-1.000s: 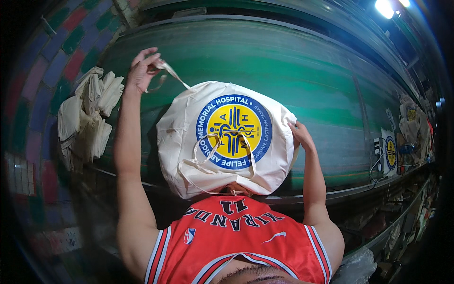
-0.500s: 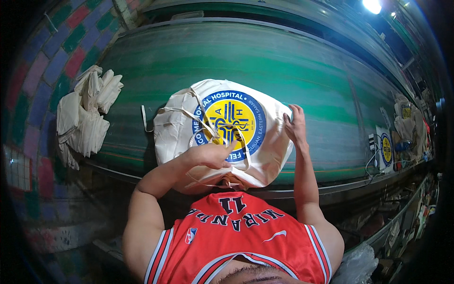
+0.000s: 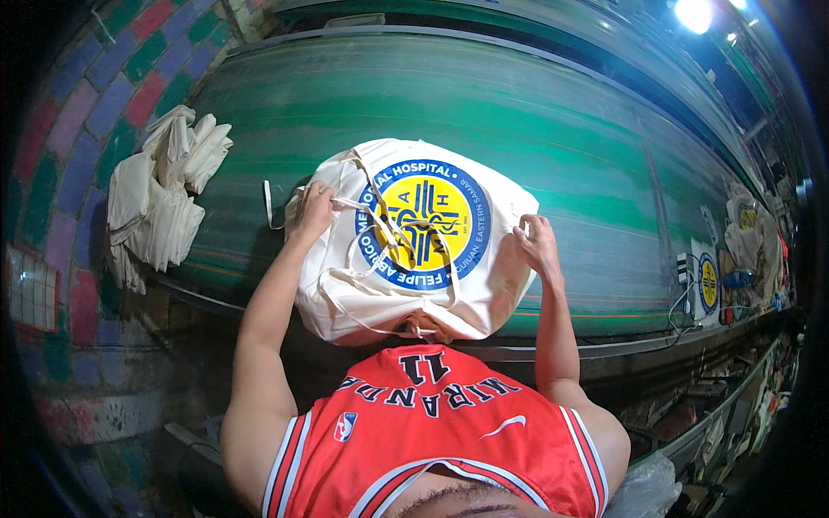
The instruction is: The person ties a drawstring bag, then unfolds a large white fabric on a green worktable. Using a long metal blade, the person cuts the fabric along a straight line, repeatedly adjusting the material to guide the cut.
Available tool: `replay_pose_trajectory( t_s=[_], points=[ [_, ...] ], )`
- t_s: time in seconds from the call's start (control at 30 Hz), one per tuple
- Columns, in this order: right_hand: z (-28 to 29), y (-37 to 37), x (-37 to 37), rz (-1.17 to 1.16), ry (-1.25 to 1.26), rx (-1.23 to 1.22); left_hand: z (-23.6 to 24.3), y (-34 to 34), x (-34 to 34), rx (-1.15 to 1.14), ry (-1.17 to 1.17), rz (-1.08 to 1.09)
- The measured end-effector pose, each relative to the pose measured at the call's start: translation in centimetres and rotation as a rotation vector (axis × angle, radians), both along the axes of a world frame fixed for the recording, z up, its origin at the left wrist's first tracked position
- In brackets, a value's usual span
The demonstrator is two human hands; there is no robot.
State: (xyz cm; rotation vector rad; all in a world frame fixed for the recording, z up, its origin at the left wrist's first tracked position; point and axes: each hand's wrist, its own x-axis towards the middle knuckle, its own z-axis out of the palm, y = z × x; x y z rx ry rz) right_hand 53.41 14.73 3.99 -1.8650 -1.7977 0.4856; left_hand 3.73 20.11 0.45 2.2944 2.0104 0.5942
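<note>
A large, full cream cloth bag (image 3: 509, 198) with a round blue and yellow emblem lies on the green table, right against my body. Thin cream straps (image 3: 332, 281) trail loosely over its left side and across the emblem. At the bag's left edge, my left hand (image 3: 316, 210) is closed on the cloth close to a strap. My right hand (image 3: 539, 245) has its fingers curled and pinched at the bag's right edge. The bag's gathered lower end sits by my red jersey.
A long green table (image 3: 561, 112) stretches out beyond the bag. Folded cream cloth bags (image 3: 168, 216) are heaped at its left end. On the right stand a white panel with a similar round emblem (image 3: 708, 283), a cable (image 3: 676, 321) and more cream bags (image 3: 747, 226). Clear plastic (image 3: 646, 488) lies at lower right.
My left hand has moved from over the emblem, left and away from me, to the bag's left edge. My right hand stays at the right edge, its fingers now more curled.
</note>
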Motion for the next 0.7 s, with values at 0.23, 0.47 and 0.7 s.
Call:
replay_pose_trajectory(
  t_s=[0.23, 0.47, 0.7],
  points=[
    [-0.1, 0.7, 1.2, -0.043, 0.024, -0.001, 11.0, -1.3, 6.2, -0.266, -0.634, -0.017],
    [-0.6, 0.7, 1.7, -0.024, 0.128, -0.075, 15.8, -2.8, 8.9, -0.168, -1.445, -0.429],
    [-2.5, 0.5, 4.7, -0.051, 0.077, -0.103, 4.9, -4.2, 0.0, -0.129, -0.191, -0.11]
  ],
)
